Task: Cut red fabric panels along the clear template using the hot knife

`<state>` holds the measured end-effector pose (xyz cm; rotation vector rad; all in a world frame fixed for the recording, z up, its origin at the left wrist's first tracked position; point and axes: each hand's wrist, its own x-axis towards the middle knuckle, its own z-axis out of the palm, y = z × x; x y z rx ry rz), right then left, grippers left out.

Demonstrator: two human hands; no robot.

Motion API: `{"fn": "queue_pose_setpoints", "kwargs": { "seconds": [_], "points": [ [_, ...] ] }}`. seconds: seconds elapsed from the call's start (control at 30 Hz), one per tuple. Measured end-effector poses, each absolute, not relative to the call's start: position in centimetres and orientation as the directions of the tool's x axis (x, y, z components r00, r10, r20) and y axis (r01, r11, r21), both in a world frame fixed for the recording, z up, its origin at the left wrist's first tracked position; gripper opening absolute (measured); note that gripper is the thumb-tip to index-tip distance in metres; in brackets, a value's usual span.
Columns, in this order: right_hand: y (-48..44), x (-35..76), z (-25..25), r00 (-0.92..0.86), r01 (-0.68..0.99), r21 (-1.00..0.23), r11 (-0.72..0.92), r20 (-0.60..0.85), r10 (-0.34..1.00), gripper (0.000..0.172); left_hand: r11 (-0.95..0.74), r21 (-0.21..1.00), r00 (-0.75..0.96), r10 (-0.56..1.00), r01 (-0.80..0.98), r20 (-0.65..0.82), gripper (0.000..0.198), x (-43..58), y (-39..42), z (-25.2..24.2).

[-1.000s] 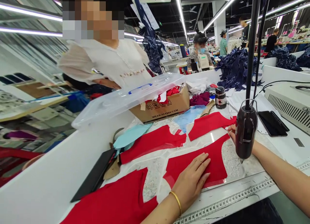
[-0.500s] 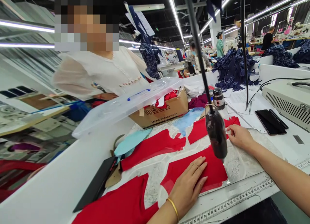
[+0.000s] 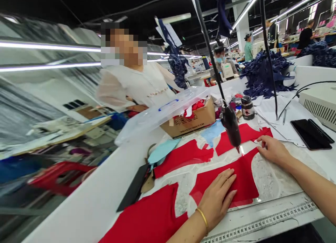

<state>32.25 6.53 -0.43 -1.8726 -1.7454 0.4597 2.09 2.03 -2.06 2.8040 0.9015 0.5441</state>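
Note:
A red fabric piece (image 3: 243, 180) lies on the clear sheet over the table. My left hand (image 3: 218, 192), with a gold bangle at the wrist, rests flat on its left part, fingers stretched out. At the piece's upper right tip, my right hand (image 3: 273, 150) has thumb and fingers pinched together on the fabric. Just above the cloth hangs a dark handheld tool (image 3: 231, 127) on a black cord, its tip pointing down. Beyond it is another red piece (image 3: 225, 141); a further red piece (image 3: 183, 157) lies left of that, and a larger one (image 3: 147, 215) at front left.
A cardboard box (image 3: 194, 122) of scraps stands at the back under a clear plastic lid (image 3: 157, 113). Right of it are a jar (image 3: 247, 108), a phone (image 3: 309, 134) and a beige machine (image 3: 321, 104). A measuring tape (image 3: 262, 222) runs along the front edge. A person in white (image 3: 136, 83) stands opposite.
My view has swung left, so things sit further right. The hanging tool has swung away from me, uncovering more of the near red piece. My left hand stays on the fabric.

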Motion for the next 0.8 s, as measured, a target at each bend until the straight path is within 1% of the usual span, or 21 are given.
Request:
{"fn": "queue_pose_setpoints", "kwargs": {
  "seconds": [0.13, 0.27, 0.43, 0.53, 0.6, 0.67, 0.73, 0.8],
  "points": [
    [6.5, 32.3, -0.7, 0.081, 0.809, -0.588, 0.007, 0.124, 0.989, 0.028, -0.796, 0.264, 0.748, 0.603, 0.545, 0.277, 0.044, 2.5, 2.2, -1.7],
    [6.5, 32.5, -1.0, 0.1, 0.813, -0.582, -0.001, 0.138, 0.985, 0.025, -0.797, 0.284, 0.761, 0.598, 0.533, 0.253, 0.043, 2.6, 2.5, -1.7],
    [6.7, 32.6, -1.1, 0.108, 0.803, -0.596, 0.011, 0.164, 0.981, 0.027, -0.796, 0.289, 0.761, 0.599, 0.532, 0.249, 0.041, 2.6, 2.7, -1.7],
    [6.6, 32.7, -1.2, 0.094, 0.785, -0.618, 0.044, 0.188, 0.978, 0.02, -0.788, 0.297, 0.756, 0.608, 0.539, 0.243, 0.039, 3.0, 2.4, -1.3],
    [6.5, 33.0, -1.2, 0.103, 0.748, -0.659, 0.08, 0.234, 0.967, 0.014, -0.784, 0.306, 0.752, 0.612, 0.539, 0.243, 0.038, 3.4, 2.1, -0.9],
    [6.3, 33.5, -1.1, 0.137, 0.668, -0.726, 0.162, 0.334, 0.932, 0.013, -0.782, 0.317, 0.745, 0.616, 0.537, 0.258, 0.038, 3.9, 2.1, -0.8],
    [5.9, 34.0, -0.8, 0.181, 0.542, -0.787, 0.296, 0.453, 0.873, 0.027, -0.79, 0.302, 0.739, 0.609, 0.533, 0.287, 0.037, 4.4, 2.4, -0.8],
    [5.1, 34.3, -0.1, 0.158, 0.433, -0.792, 0.43, 0.537, 0.829, 0.038, -0.803, 0.28, 0.74, 0.594, 0.526, 0.314, 0.036, 4.8, 2.9, -1.0]
  ]
}}
